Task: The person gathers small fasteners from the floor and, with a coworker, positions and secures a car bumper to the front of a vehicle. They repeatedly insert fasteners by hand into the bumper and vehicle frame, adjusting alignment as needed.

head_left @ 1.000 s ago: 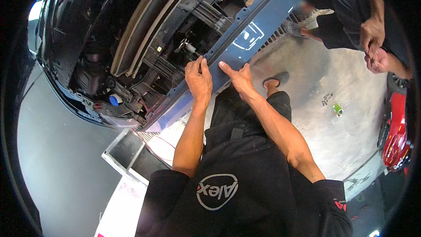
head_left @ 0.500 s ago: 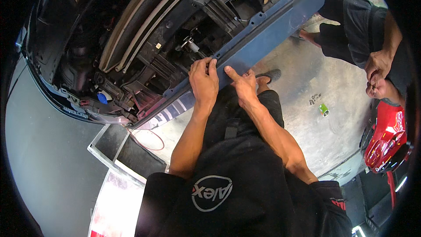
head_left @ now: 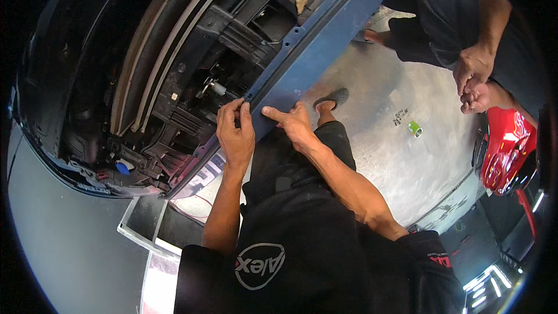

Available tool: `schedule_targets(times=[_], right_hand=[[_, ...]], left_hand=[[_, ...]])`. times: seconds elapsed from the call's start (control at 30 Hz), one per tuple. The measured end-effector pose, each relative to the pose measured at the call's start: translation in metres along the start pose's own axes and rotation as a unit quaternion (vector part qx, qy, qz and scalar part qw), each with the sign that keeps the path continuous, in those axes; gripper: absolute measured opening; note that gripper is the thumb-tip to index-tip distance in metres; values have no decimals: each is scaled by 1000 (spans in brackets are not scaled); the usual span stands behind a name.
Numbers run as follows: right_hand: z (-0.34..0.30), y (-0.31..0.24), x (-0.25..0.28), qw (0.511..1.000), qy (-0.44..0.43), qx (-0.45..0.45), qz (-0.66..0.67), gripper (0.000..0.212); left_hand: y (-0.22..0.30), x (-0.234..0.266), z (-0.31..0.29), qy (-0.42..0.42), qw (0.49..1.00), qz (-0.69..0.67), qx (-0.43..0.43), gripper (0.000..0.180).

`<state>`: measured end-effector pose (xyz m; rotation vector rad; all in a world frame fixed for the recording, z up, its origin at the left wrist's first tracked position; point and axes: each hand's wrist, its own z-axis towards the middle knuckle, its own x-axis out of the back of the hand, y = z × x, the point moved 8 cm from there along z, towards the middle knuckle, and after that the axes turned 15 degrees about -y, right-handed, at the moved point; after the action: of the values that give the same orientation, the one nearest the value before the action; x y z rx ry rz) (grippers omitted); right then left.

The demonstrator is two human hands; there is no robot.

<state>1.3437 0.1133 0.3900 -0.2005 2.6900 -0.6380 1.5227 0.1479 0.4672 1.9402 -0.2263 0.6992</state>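
Note:
A blue car bumper (head_left: 317, 52) runs diagonally across the open front of a car, with small holes along its upper flange. My left hand (head_left: 236, 134) is at that flange, thumb and fingertips brought together beside a hole. Anything between those fingertips is too small to make out. Farther right, my right hand (head_left: 295, 123) holds the bumper, its thumb stretched over the outer face and its other fingers curled, partly hidden. Just behind my left fingertips, inside the bay, sits a silvery metal part with a ribbed end (head_left: 217, 88).
At right stands another person (head_left: 447, 11) in dark clothes, hands together (head_left: 475, 81). A green can (head_left: 414, 128) and small dark pieces (head_left: 400, 117) lie on the concrete floor. A red vehicle (head_left: 508, 148) is beyond. A metal-framed stand (head_left: 136, 229) is at lower left.
My view has shifted, so the car and both hands appear farther left and lower. Both hands keep nearly the same places on the bumper. The other person's hands stay together.

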Motion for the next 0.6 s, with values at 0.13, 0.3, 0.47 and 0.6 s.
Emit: schedule_targets(times=[0.13, 0.3, 0.47, 0.6], right_hand=[[21, -31, 31, 994, -2, 89, 63, 70], [33, -103, 58, 985, 21, 150, 83, 80], [31, -91, 65, 959, 172, 209, 87, 57], [41, -88, 69, 961, 132, 213, 114, 49]], left_hand=[[22, -13, 27, 3, 1000, -25, -19, 17], [43, -25, 56, -9, 998, -38, -48, 17], [55, -47, 79, -31, 997, -47, -55, 17], [84, -63, 115, -54, 995, -13, -82, 22]])
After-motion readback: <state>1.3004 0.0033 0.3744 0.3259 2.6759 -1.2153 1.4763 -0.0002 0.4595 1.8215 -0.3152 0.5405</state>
